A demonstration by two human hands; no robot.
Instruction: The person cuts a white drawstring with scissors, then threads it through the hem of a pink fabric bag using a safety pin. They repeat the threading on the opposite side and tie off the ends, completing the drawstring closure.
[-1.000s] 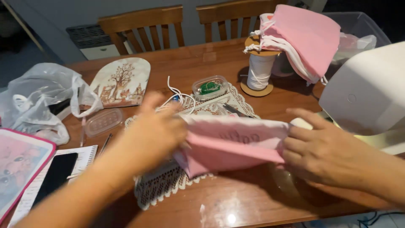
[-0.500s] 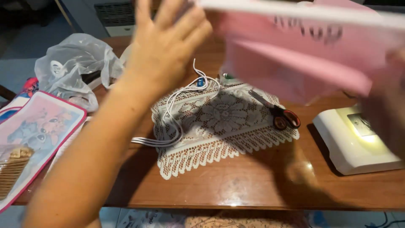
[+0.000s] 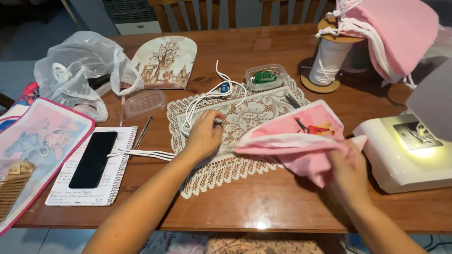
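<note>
Ok so from the head cam, going left to right across the wooden table (image 3: 282, 207): at the far left edge there's a pink-rimmed cartoon-print pouch (image 3: 40, 146) w/ a bit of wicker basket (image 3: 9, 188) sitting on it, and behind that a crumpled clear plastic bag (image 3: 77, 70). Next a spiral notebook (image 3: 96, 188) near the front edge w/ a black phone (image 3: 93, 159) lying on top, a thin metal tool (image 3: 141, 133) just beside it, a small clear lid (image 3: 144, 102) and a tree-print fabric piece (image 3: 165, 61) further back. Middle of the table is a cream lace doily (image 3: 235, 122). My left hand (image 3: 203, 136) rests on the doily's left part, fingers curled and pinched on white cord (image 3: 141, 154) that trails left over the notebook; more white cord loops up toward the back, near a small clear tub w/ green stuff in it (image 3: 266, 76). Pink fabric (image 3: 301, 146) lies over the doily's right side, stretched between both hands, and something red peeks out on it, can't tell what. My right hand (image 3: 351, 171) is closed, gripping the fabric's right end near the front edge. At the back right, a spool of white cord (image 3: 328, 61) w/ more pink fabric pieces (image 3: 400, 33) draped over it, and at the right edge a white sewing machine (image 3: 409, 155) w/ its lamp on.
</note>
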